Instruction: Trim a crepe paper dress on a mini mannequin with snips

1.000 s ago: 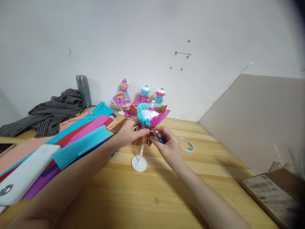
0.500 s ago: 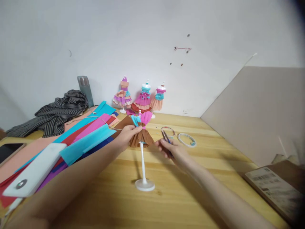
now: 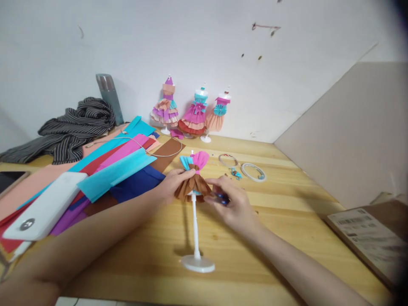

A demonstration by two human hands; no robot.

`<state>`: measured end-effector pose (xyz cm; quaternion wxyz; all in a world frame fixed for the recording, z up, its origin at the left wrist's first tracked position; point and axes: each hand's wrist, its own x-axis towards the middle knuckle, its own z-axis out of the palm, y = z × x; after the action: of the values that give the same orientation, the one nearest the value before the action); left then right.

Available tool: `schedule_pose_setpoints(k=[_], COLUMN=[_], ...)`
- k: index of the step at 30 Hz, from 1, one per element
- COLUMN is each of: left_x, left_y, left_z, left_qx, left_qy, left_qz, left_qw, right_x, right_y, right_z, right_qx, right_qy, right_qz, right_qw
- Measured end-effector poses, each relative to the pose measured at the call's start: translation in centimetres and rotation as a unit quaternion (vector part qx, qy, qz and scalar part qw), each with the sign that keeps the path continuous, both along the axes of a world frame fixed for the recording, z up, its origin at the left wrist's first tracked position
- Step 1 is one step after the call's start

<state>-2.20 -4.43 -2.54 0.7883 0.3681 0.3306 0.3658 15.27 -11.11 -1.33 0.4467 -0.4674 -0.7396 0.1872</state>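
A miniature dress form on a white stand (image 3: 195, 229) is in front of me, dressed in a pleated brown paper skirt (image 3: 191, 183) with a pink and turquoise top (image 3: 199, 159). My left hand (image 3: 174, 182) pinches the dress at the waist, thumb across the front. At the skirt's right edge, my right hand (image 3: 231, 199) is closed around a small dark-blue hand tool (image 3: 223, 198); its kind is mostly hidden by the fingers. The right fingertips are at the brown hem, and whether they touch the paper I cannot tell.
Three dressed forms (image 3: 194, 114) stand by the wall. Coloured paper sheets (image 3: 117, 174), a white power bank (image 3: 44, 206), a striped cloth (image 3: 79, 127) and a flask (image 3: 110, 97) lie or stand left. Tape rings (image 3: 253, 172) lie behind my right hand; a cardboard box (image 3: 366, 238) is right.
My right hand has moved in to the skirt's edge, turning the tool so less of it shows. My left hand keeps its hold on the waist. The camera view has tilted down.
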Motion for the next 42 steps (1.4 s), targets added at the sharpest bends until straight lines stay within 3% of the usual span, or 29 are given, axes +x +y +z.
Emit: schedule_pose_setpoints(k=[3, 11, 15, 21, 27, 34, 38, 42], left_x=[0.0, 0.1, 0.2, 0.3, 0.1, 0.1, 0.3, 0.4], left_y=[-0.3, -0.1, 0.0, 0.2, 0.5, 1.0, 0.9, 0.8], left_z=[-0.3, -0.9, -1.4, -1.8, -1.3, -1.3, -1.5, -1.6], left_qx=[-0.013, -0.016, 0.003, 0.007, -0.035, -0.062, -0.052, -0.040], left_qy=[-0.010, -0.026, 0.023, 0.047, 0.016, 0.016, 0.015, 0.023], left_qz=[-0.027, -0.052, -0.041, -0.009, -0.044, -0.034, -0.016, -0.016], left_qw=[0.999, 0.998, 0.999, 0.999, 0.998, 0.997, 0.998, 0.999], right_x=[-0.9, 0.0, 0.5, 1.1, 2.4, 4.8, 4.8, 3.0], right_y=[0.0, -0.4, -1.0, -2.0, -1.4, -0.9, -1.3, -1.9], right_z=[-0.5, -1.5, -1.4, 0.3, 1.9, 1.9, 1.3, 0.6], right_qx=[0.111, 0.130, 0.146, 0.031, -0.050, -0.224, -0.309, -0.435], right_qy=[-0.083, -0.100, -0.150, -0.160, -0.176, 0.048, 0.133, 0.210], right_qz=[0.029, 0.042, 0.089, 0.129, 0.089, 0.027, 0.080, 0.211], right_qw=[0.990, 0.986, 0.974, 0.978, 0.979, 0.973, 0.938, 0.850])
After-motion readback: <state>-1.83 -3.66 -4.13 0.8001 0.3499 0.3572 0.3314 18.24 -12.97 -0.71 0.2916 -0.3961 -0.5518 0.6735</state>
